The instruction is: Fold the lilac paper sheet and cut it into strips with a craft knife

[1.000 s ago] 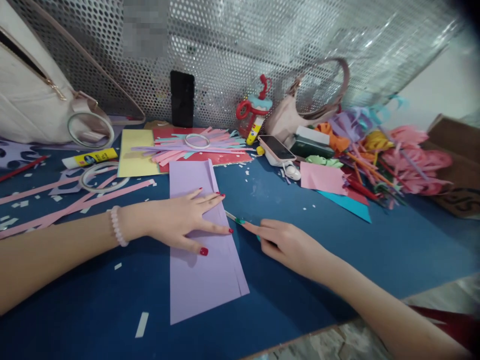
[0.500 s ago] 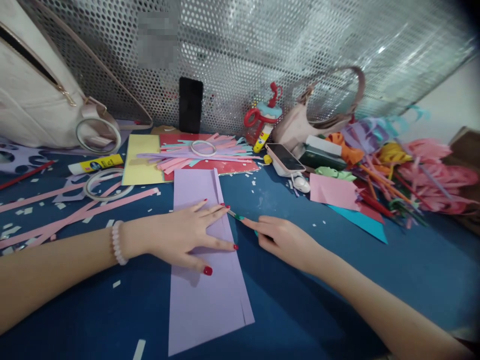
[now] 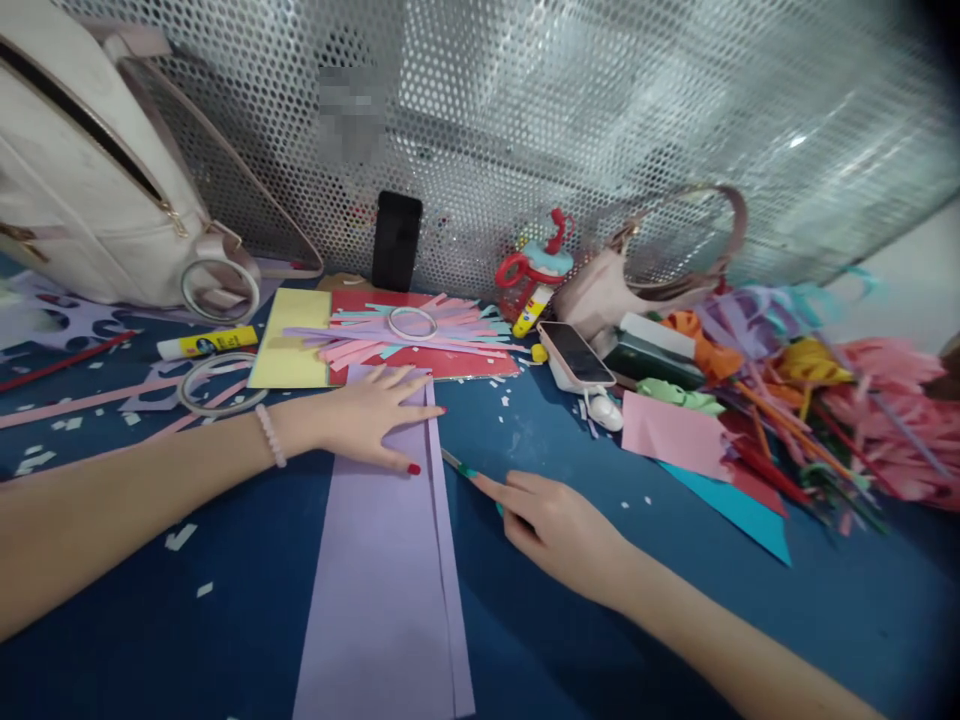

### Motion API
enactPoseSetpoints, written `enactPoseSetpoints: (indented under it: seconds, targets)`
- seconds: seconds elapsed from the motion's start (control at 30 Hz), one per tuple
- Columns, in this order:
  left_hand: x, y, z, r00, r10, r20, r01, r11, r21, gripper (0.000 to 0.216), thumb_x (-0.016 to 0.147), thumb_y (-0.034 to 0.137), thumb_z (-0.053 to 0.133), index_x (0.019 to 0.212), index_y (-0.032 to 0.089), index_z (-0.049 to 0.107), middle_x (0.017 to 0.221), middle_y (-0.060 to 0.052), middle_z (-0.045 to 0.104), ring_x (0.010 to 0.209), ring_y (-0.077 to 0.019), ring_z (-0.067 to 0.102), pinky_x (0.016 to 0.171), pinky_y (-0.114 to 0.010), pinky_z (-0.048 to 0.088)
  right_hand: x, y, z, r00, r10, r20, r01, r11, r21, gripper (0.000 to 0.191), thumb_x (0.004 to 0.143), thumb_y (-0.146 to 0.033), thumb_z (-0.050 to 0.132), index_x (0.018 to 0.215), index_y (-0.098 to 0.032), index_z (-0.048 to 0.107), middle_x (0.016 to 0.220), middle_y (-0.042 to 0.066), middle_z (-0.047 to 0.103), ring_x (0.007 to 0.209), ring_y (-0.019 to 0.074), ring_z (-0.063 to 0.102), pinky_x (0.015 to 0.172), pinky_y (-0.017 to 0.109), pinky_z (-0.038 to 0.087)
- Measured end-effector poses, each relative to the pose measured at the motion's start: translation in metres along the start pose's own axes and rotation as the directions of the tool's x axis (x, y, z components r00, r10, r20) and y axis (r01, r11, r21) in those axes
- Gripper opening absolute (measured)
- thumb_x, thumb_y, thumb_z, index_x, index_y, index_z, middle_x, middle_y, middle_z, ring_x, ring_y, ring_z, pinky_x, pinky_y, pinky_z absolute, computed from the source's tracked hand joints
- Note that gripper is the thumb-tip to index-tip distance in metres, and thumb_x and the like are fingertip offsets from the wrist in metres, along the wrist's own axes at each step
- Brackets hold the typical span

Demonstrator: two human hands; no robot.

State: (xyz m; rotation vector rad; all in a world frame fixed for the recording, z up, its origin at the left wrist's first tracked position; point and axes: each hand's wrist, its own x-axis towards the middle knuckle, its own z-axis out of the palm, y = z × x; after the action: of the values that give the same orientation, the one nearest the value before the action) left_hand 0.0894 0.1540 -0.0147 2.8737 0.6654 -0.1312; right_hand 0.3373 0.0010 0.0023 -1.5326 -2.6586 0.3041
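Observation:
A long lilac paper sheet lies on the blue table, with a narrow strip cut along its right edge. My left hand lies flat and open on the sheet's far end, fingers spread. My right hand is closed round a small green-handled craft knife, whose tip touches the table just right of the sheet's edge.
Behind the sheet lie cut pink and lilac strips on red and yellow card, tape rings, a glue stick and a black phone against perforated metal. A white bag is left; a phone, a pink sheet and paper flowers are right.
My left hand has slid up the lilac sheet to its far end. The view has shifted, so the sheet now runs out of the bottom. My right hand keeps the knife beside the edge.

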Motion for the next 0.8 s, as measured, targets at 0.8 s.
enactPoseSetpoints:
  seconds: [0.8]
  targets:
    - [-0.037,0.029,0.009,0.964,0.261,-0.043,-0.262,0.965,-0.013,0.072,0.088,0.058,0.053,0.149,0.027,0.03,0.157,-0.011,0.02,0.144,-0.0332,0.019,0.115,-0.056,0.011,-0.025,-0.018,0.009,0.999,0.025,-0.023,-0.025,1.0,0.016,0.049,0.087,-0.008,0.039,0.131,-0.017,0.058,0.073,0.003,0.059,0.068,0.0157,0.06,0.059,0.026,0.047]
